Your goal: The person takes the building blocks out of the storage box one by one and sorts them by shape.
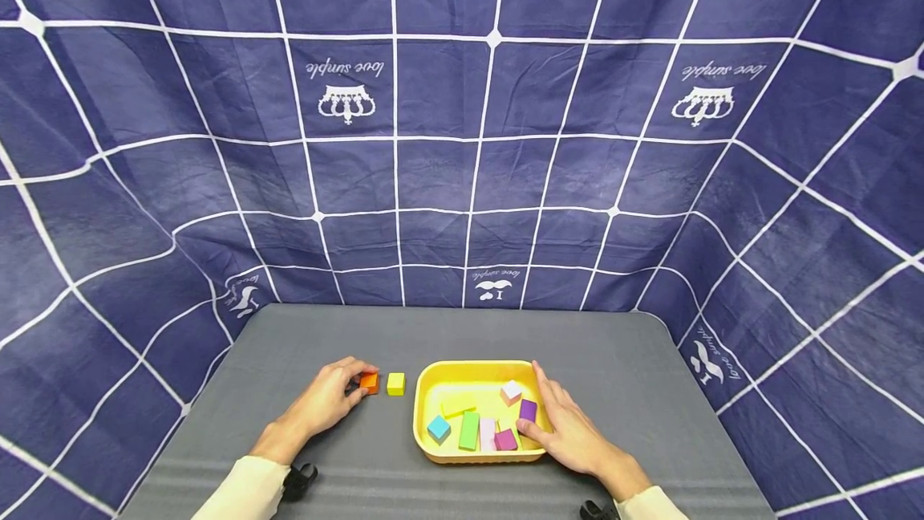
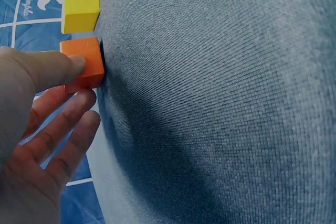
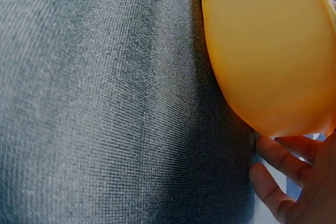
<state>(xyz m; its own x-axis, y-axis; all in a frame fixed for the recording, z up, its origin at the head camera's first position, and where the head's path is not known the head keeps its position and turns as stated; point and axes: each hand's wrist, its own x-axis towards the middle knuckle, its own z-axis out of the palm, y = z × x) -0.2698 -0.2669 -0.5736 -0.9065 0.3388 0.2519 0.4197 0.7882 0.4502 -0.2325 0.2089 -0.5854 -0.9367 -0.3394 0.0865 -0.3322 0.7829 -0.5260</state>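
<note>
Head view showed the left hand point(image 1: 326, 402) pinching a small orange cube point(image 1: 370, 383) on the grey fabric-covered table point(image 1: 577, 335), between its left edge and a yellow plastic tray point(image 1: 476, 379). A small yellow cube point(image 1: 395, 384) stood directly between orange cube and tray. The right hand point(image 1: 577, 436) gripped the tray's end facing the table's right edge. Coloured blocks point(image 1: 469, 430) lay inside; navy-blue, white-lined cloth point(image 1: 433, 175) rose behind the far edge.

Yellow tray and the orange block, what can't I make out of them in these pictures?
Head view: the right end of the yellow tray is partly hidden by the right hand.
Right wrist view: the top edge cuts off the tray; its wall hides the green block inside.
Left wrist view: the left hand covers part of the orange block.
</note>
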